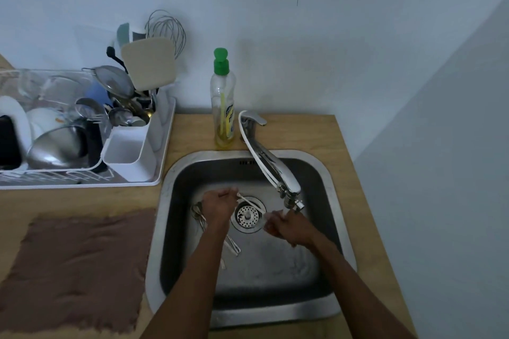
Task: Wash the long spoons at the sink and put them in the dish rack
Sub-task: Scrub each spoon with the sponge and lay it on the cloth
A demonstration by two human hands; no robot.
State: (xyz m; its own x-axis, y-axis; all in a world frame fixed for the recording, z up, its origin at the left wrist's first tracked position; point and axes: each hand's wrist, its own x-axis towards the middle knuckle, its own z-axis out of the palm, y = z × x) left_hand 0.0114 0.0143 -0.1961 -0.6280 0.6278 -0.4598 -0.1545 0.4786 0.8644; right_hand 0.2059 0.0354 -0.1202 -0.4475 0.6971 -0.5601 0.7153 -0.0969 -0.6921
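Wood counter under a pale wall, steel sink sunk into it. Over the drain strainer: long spoon, thin & pale, slanting btwn both hands. L hand curled round its upper-left end, tip poking out past the fingers. R hand curled on the lower-right end, right under the tap outlet; can't tell which end is the bowl. More spoons flat on the sink floor at left, partly hidden under the L forearm. Behind the sink, just left of the tap base: soap bottle, green cap, yellow liquid low. Further left, dish rack on the counter, packed w/ metal bowl, sieve, whisk; white cutlery holder at its near right corner. Brown cloth spread on the counter on the near side of the rack.
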